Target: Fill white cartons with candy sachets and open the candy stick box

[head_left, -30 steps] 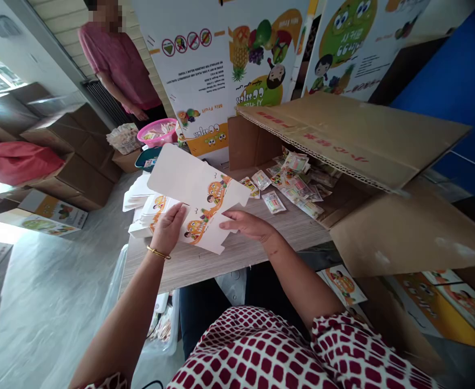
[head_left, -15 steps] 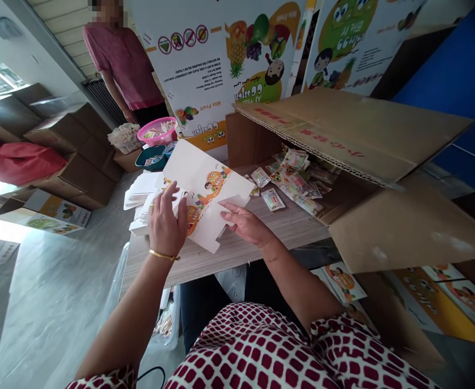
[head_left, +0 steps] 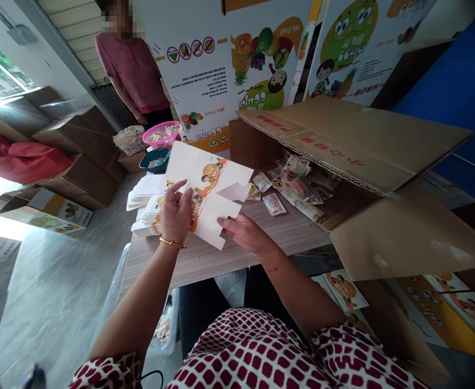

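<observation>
Brown boxes (head_left: pixel 86 181) stand on a grey floor (head_left: pixel 55 292) at the left of the room, and a table (head_left: pixel 217 265) is right in front of the person.

Both hands are at a white card (head_left: pixel 210 213), which is up over the near edge of the table, toward its left end. It has orange pictures on it, and cut flaps stick out on its right side. The right hand (head_left: pixel 239 231) holds a low flap, thumb on top and fingers under it. The left hand (head_left: pixel 176 212) is at the other side of the card, with its fingers bent and the thumb close to them. I cannot tell if they pinch it. A gold bangle (head_left: pixel 172 243) is on the left wrist.

Just left of the card, a stack (head_left: pixel 144 197) of more white cards sits by the left edge of the table. On the right, a few small packets (head_left: pixel 275 205) lie on the table, and a heap (head_left: pixel 296 183) of them spills from a big box (head_left: pixel 354 140) with its flaps open.

Near the far left corner are a green bowl (head_left: pixel 148 162) and a pink basket (head_left: pixel 146 141) with packets in it. Tall white boxes (head_left: pixel 205 81) rise past the far edge. Behind them, to the left, stands someone in a pink shirt (head_left: pixel 134 75).
</observation>
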